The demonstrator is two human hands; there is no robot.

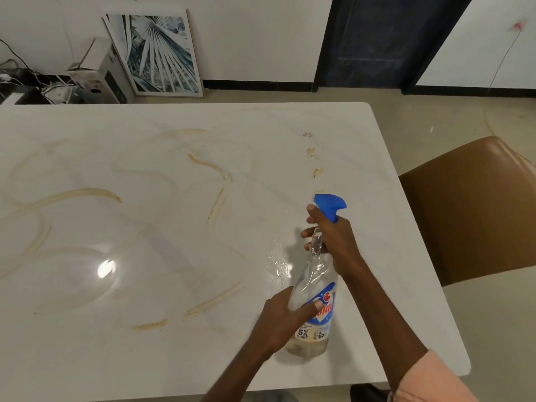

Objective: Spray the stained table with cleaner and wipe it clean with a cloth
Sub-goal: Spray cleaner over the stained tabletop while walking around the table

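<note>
Clear plastic spray bottle (313,288) is being held in both hands; the right hand (333,239) is gripping its neck at the blue trigger (330,206), the left hand (285,317) steadying its body, probably for aiming; tan stains (208,166) are lying on the table (145,358) ahead and left of the hands.

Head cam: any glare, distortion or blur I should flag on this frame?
Head view: a bright specular hotspot on the table at its left-centre, washing out nearby stains; wide-angle lens bows the table's far edge; wet patch glints left of the spray bottle; right hand and left hand slightly soft; background poster mildly blurred.
</note>
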